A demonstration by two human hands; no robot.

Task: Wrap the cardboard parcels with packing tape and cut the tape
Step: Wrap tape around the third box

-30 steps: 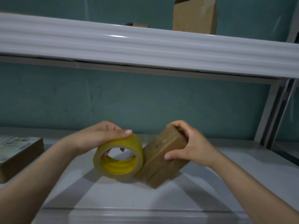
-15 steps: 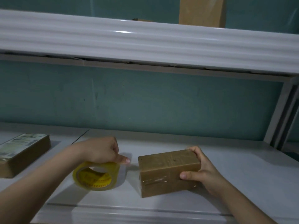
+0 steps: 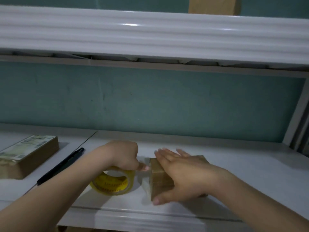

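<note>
A small brown cardboard parcel lies on the white shelf, its faces glossy with tape. My right hand lies flat on its top, fingers straight and spread, thumb down the front face. A yellow roll of clear packing tape sits just left of the parcel. My left hand grips the roll's top rim, fingers curled, one fingertip pointing at the parcel's left edge. A short strip of clear tape runs from the roll to the parcel's left side.
A second, flatter parcel with a printed label lies at the far left. A black pen-like tool rests between it and my left arm. An upper shelf overhangs, carrying another cardboard box. The shelf's front lip runs below my hands.
The parcel and roll came down from mid-air onto the shelf. My right hand let go of the parcel's end and now lies flat on its top. The view tilted down, showing the pen.
</note>
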